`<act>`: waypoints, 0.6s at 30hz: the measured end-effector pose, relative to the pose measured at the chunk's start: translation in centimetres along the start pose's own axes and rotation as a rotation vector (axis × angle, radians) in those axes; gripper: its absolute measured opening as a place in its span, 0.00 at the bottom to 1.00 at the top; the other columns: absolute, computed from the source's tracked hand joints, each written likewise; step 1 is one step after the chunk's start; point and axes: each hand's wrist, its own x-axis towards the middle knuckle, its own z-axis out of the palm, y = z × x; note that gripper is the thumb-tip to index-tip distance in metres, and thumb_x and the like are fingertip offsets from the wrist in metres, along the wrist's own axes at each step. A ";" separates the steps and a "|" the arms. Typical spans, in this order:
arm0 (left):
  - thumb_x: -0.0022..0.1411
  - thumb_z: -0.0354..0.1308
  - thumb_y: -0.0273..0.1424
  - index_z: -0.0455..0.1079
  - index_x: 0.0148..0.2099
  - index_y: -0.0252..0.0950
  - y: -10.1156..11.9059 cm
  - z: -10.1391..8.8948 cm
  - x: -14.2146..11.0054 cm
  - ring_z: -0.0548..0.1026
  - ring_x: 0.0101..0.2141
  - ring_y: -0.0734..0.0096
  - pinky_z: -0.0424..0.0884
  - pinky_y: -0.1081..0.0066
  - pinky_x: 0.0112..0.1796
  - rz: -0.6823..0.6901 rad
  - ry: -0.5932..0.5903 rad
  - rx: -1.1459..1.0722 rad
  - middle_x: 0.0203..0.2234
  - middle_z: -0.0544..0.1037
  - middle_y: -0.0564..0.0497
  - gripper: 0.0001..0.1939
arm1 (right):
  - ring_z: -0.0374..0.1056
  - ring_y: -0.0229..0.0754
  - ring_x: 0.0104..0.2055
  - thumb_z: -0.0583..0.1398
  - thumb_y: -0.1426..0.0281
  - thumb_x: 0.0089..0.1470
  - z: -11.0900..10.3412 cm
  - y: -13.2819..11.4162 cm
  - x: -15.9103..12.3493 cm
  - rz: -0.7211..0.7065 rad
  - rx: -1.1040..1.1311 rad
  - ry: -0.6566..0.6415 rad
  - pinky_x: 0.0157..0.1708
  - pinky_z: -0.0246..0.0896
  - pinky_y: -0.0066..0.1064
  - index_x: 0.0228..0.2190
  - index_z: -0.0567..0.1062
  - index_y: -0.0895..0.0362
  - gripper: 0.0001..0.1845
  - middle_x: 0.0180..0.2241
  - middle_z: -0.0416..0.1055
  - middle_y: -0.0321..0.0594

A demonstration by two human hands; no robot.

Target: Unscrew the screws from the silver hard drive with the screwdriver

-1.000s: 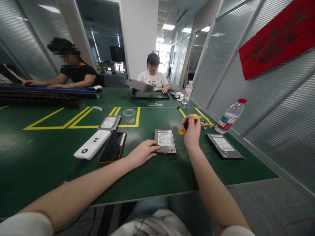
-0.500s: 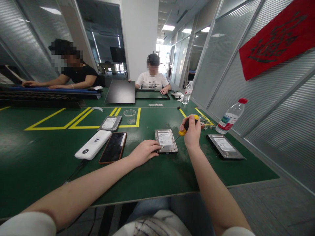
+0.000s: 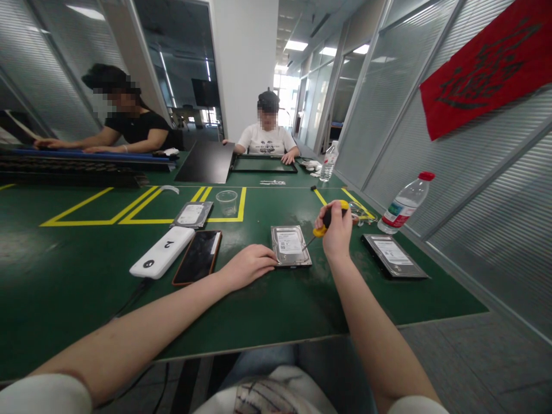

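On the green table in front of me lies a silver hard drive (image 3: 290, 247) with a white label. The fingers of my left hand (image 3: 250, 265) are stretched out against its lower left edge, not wrapped round it. Closed around a yellow and black screwdriver (image 3: 319, 232), my right hand (image 3: 337, 233) is to the right of the drive. The screwdriver is tilted, its thin shaft pointing down left over the label; whether the tip touches is too small to tell. A second hard drive (image 3: 394, 256) lies to the right of my right forearm.
Left of the drive are a phone (image 3: 197, 257), a white power bank (image 3: 163, 252) with a cable, another hard drive (image 3: 192, 214) and a clear plastic cup (image 3: 226, 202). A water bottle (image 3: 406, 202) stands right. Across the table, one co-worker (image 3: 267, 138) holds a dark panel (image 3: 204, 163); another sits left.
My left fingers have drawn back slightly from the drive's lower left corner to its edge. My right hand and the screwdriver are almost unmoved. The co-worker's dark panel has tilted and shifted left.
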 end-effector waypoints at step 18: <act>0.60 0.62 0.24 0.74 0.38 0.35 0.4 0.4 0.4 0.74 0.42 0.65 0.71 0.65 0.46 -0.220 0.016 -0.177 0.38 0.77 0.48 0.03 | 0.57 0.27 0.15 0.60 0.50 0.52 3.7 1.2 -3.6 0.123 0.151 -0.253 0.15 0.51 0.22 0.30 0.61 0.52 0.20 0.21 0.63 0.25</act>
